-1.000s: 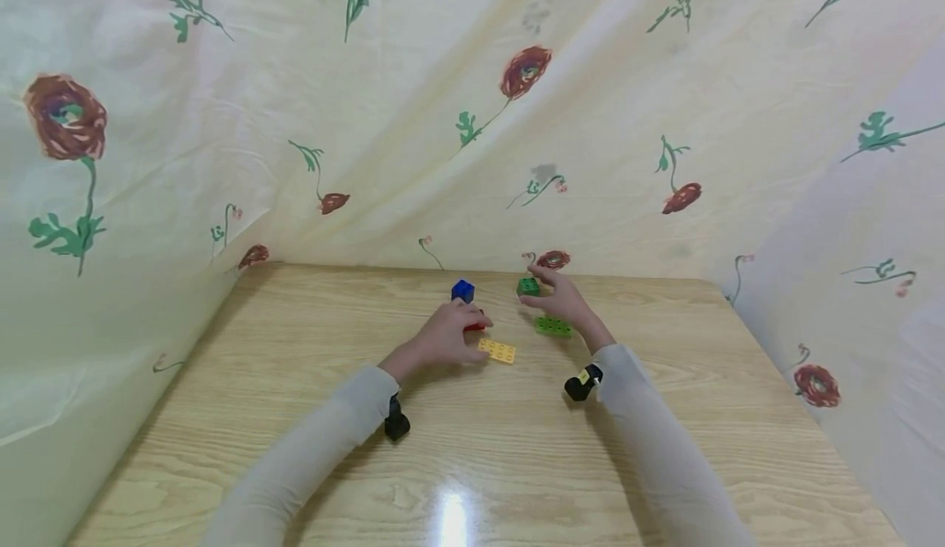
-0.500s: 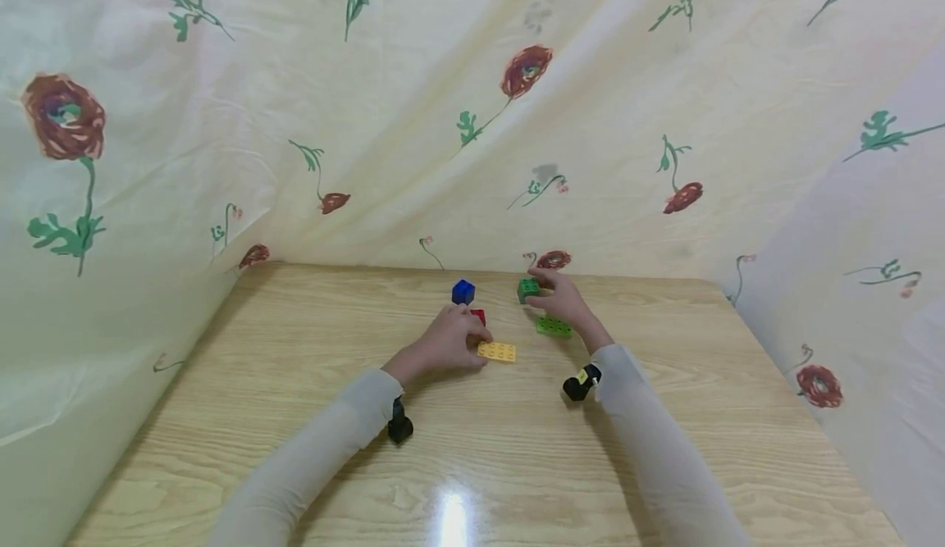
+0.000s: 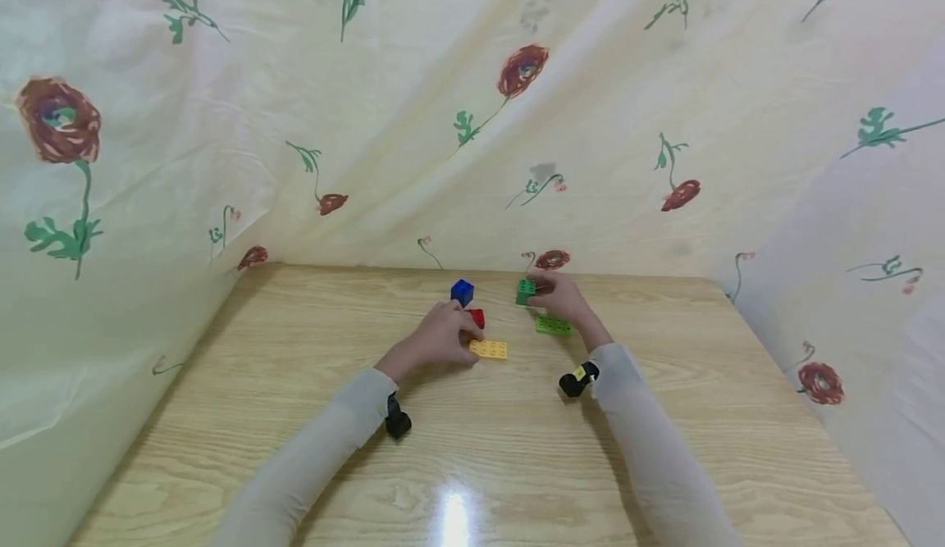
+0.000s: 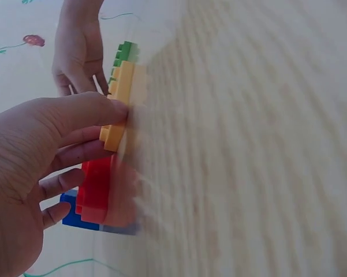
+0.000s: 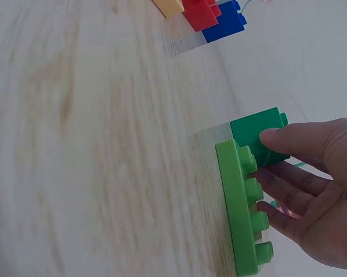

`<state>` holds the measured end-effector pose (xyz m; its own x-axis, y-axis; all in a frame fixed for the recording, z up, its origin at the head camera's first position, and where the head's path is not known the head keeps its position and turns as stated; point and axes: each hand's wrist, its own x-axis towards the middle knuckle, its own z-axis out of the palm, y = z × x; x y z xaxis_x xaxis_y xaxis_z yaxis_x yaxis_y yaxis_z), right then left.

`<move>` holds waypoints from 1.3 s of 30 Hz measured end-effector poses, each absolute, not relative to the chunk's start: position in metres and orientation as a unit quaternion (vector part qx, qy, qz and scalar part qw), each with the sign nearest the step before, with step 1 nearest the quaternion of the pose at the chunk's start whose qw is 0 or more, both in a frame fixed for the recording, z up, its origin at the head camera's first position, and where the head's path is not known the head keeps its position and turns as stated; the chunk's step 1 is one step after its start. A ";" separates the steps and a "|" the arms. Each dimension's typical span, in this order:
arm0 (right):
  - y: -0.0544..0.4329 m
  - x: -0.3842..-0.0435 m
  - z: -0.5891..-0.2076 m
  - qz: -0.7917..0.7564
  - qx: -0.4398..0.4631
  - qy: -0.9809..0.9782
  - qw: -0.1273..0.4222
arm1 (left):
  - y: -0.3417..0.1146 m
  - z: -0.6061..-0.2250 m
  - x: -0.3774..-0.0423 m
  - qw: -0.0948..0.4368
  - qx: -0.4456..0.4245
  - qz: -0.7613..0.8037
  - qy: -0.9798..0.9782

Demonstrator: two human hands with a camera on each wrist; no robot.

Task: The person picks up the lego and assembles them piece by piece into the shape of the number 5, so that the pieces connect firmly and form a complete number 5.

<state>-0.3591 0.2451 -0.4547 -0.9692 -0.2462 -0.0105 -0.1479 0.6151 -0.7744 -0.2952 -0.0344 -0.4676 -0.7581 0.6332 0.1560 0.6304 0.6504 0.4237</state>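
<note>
In the head view my left hand pinches the left end of a flat yellow building brick; its thumb lies on the near side in the left wrist view. A red brick sits just beyond, partly covered by that hand from above, with a blue brick behind it. My right hand pinches a dark green brick between thumb and fingers near the back of the table. Close in front of that brick lies a light green flat brick, studs showing, below the right palm.
The wooden table ends at the back against a hanging flowered cloth, which also closes off both sides. Black wrist cameras are strapped to both sleeves.
The left fingers have closed on the yellow brick, which has shifted slightly left and turned a little. The right thumb and fingers have closed in on the dark green brick.
</note>
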 end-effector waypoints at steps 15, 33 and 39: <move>0.246 -0.361 -0.456 -0.436 -0.107 0.891 0.062 | -0.034 -0.467 -0.300 0.046 0.312 0.266 0.911; 0.237 -0.343 -0.442 -0.448 -0.145 0.882 0.017 | -0.031 -0.468 -0.299 0.060 0.313 0.259 0.912; 0.234 -0.332 -0.434 -0.463 -0.159 0.872 0.005 | -0.030 -0.468 -0.299 0.057 0.321 0.258 0.909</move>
